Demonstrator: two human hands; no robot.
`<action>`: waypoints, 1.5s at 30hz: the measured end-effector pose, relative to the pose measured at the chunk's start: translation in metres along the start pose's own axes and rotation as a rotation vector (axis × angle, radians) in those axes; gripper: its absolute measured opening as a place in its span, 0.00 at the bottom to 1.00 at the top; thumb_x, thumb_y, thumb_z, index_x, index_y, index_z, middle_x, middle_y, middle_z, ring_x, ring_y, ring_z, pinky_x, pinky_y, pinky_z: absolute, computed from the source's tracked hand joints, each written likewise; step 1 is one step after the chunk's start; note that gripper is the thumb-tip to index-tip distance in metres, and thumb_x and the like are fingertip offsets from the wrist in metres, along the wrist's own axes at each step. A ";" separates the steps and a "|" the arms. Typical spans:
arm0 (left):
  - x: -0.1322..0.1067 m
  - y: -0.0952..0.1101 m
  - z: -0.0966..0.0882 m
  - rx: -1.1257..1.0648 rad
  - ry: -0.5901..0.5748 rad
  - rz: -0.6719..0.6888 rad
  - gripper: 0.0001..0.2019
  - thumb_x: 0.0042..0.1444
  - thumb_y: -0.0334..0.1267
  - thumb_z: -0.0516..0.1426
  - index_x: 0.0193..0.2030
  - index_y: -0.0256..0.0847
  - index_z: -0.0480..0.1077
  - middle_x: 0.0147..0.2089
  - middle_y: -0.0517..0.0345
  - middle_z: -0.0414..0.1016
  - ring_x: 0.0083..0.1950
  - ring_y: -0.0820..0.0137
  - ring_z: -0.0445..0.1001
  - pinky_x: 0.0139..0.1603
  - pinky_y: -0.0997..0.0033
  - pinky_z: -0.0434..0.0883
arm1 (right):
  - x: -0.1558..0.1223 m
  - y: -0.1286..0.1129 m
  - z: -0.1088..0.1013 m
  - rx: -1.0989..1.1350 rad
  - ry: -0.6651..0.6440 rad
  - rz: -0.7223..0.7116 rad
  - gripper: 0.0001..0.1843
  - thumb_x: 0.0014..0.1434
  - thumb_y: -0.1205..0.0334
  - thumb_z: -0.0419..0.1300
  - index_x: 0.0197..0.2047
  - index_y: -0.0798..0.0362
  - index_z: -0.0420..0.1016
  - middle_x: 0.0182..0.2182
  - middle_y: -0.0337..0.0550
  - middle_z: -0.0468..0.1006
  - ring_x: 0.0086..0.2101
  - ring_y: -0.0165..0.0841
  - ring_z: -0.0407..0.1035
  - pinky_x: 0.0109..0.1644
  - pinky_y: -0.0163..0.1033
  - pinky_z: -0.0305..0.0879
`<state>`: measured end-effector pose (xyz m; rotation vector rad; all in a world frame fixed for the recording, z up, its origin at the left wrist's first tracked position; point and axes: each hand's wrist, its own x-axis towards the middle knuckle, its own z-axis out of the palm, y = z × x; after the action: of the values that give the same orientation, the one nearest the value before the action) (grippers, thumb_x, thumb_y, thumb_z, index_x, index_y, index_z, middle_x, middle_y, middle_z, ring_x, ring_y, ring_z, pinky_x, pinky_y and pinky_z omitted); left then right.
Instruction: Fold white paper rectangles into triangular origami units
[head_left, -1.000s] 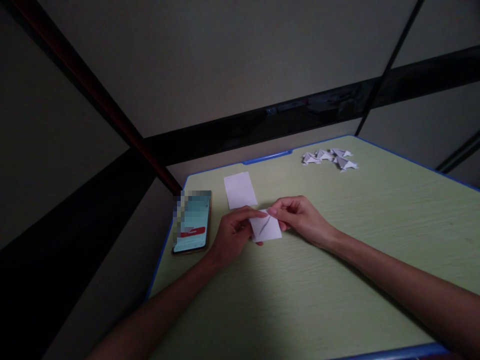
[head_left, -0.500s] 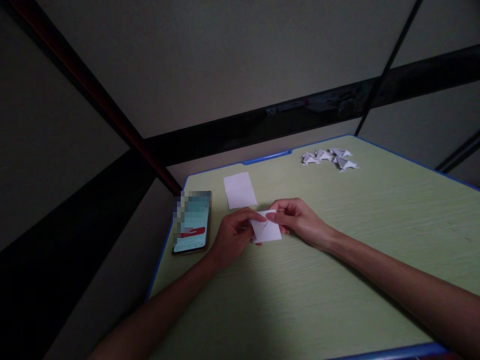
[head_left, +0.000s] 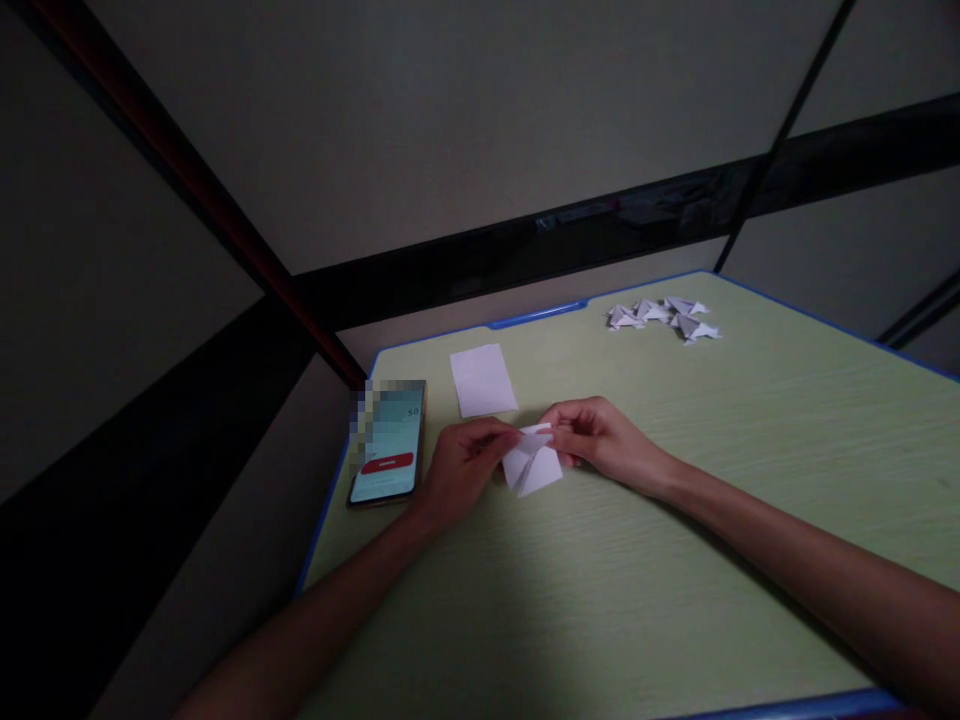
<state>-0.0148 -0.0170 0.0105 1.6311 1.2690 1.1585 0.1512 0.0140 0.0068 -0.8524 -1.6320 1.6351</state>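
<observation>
A small white paper (head_left: 534, 462), partly folded with creases showing, is held just above the green table (head_left: 675, 520). My left hand (head_left: 461, 470) pinches its left edge with thumb and fingers closed. My right hand (head_left: 600, 440) pinches its upper right edge, fingers curled in. Both hands meet over the paper near the table's middle left.
A flat white sheet (head_left: 483, 379) lies just beyond the hands. A phone (head_left: 388, 443) with a lit screen rests by the table's left edge. Several folded paper figures (head_left: 664, 317) sit at the far right. The table has a blue rim (head_left: 536, 315); dark frame bars stand behind.
The paper has gone from a nearly flat rectangle to a pinched shape with its top folded inward. Both hands stayed in place, the fingers drawing closer together.
</observation>
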 end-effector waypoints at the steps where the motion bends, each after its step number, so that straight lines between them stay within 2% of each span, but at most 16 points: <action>1: 0.000 0.000 0.001 -0.001 0.027 0.002 0.06 0.44 0.35 0.56 0.25 0.36 0.73 0.24 0.59 0.73 0.25 0.75 0.68 0.25 0.79 0.64 | 0.000 0.000 0.000 -0.009 -0.007 0.001 0.11 0.45 0.59 0.59 0.25 0.60 0.69 0.11 0.31 0.62 0.14 0.20 0.52 0.18 0.29 0.42; 4: -0.001 0.000 0.002 -0.019 0.060 -0.021 0.06 0.43 0.36 0.57 0.26 0.36 0.72 0.24 0.60 0.73 0.26 0.75 0.67 0.25 0.79 0.63 | 0.000 0.001 0.000 -0.029 -0.014 0.007 0.11 0.46 0.60 0.58 0.27 0.61 0.71 0.10 0.32 0.62 0.13 0.19 0.52 0.17 0.29 0.43; 10: 0.000 -0.002 0.003 -0.085 0.047 -0.063 0.05 0.42 0.35 0.58 0.26 0.35 0.68 0.22 0.63 0.69 0.23 0.78 0.64 0.22 0.81 0.60 | -0.001 -0.001 0.002 0.037 -0.010 0.044 0.08 0.45 0.63 0.59 0.24 0.61 0.71 0.12 0.35 0.68 0.15 0.21 0.60 0.19 0.29 0.52; 16: -0.001 -0.002 0.004 -0.095 0.053 -0.051 0.09 0.43 0.34 0.58 0.33 0.37 0.64 0.20 0.66 0.67 0.20 0.80 0.63 0.19 0.83 0.57 | -0.002 -0.007 0.005 0.057 -0.047 0.073 0.06 0.43 0.66 0.60 0.24 0.61 0.70 0.15 0.37 0.71 0.17 0.22 0.63 0.23 0.30 0.58; 24: -0.005 -0.001 0.008 -0.003 0.035 -0.041 0.12 0.44 0.34 0.56 0.39 0.37 0.66 0.21 0.64 0.69 0.20 0.79 0.63 0.20 0.82 0.57 | -0.001 -0.002 0.009 -0.038 -0.022 0.050 0.10 0.46 0.64 0.59 0.18 0.58 0.64 0.09 0.31 0.63 0.12 0.19 0.55 0.16 0.27 0.49; 27: -0.005 0.001 0.008 -0.006 0.020 -0.056 0.14 0.46 0.33 0.54 0.42 0.35 0.67 0.17 0.66 0.66 0.19 0.80 0.60 0.19 0.82 0.56 | -0.002 0.000 0.008 -0.032 -0.012 0.049 0.11 0.45 0.64 0.60 0.17 0.58 0.63 0.08 0.30 0.63 0.11 0.19 0.54 0.16 0.27 0.48; 31: -0.001 0.003 0.008 -0.072 0.060 -0.098 0.16 0.47 0.35 0.54 0.44 0.34 0.66 0.15 0.69 0.62 0.17 0.81 0.55 0.18 0.81 0.52 | -0.002 -0.001 0.008 0.002 -0.005 0.037 0.13 0.44 0.61 0.60 0.16 0.57 0.62 0.07 0.32 0.64 0.10 0.19 0.53 0.15 0.27 0.48; 34: 0.001 0.002 0.009 -0.140 0.069 -0.167 0.14 0.45 0.36 0.55 0.40 0.35 0.67 0.14 0.69 0.61 0.16 0.81 0.54 0.17 0.81 0.50 | -0.002 -0.001 0.009 0.042 0.024 0.040 0.14 0.42 0.59 0.61 0.16 0.57 0.63 0.07 0.32 0.64 0.10 0.20 0.54 0.15 0.28 0.49; 39: 0.000 -0.002 0.014 -0.174 -0.029 -0.250 0.11 0.41 0.41 0.58 0.25 0.32 0.71 0.19 0.62 0.67 0.19 0.79 0.60 0.19 0.80 0.55 | -0.002 0.001 0.009 0.140 0.120 -0.004 0.14 0.41 0.57 0.62 0.17 0.57 0.63 0.08 0.33 0.66 0.11 0.21 0.57 0.15 0.27 0.51; 45: -0.001 -0.004 0.014 -0.216 -0.015 -0.272 0.13 0.41 0.44 0.58 0.24 0.33 0.71 0.19 0.61 0.68 0.21 0.76 0.63 0.20 0.78 0.60 | -0.002 0.000 0.011 0.173 0.134 0.012 0.14 0.40 0.57 0.63 0.17 0.57 0.64 0.09 0.34 0.68 0.11 0.21 0.59 0.16 0.28 0.55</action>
<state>-0.0028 -0.0177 0.0026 1.2643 1.2643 1.0708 0.1438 0.0060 0.0072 -0.8642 -1.3749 1.6623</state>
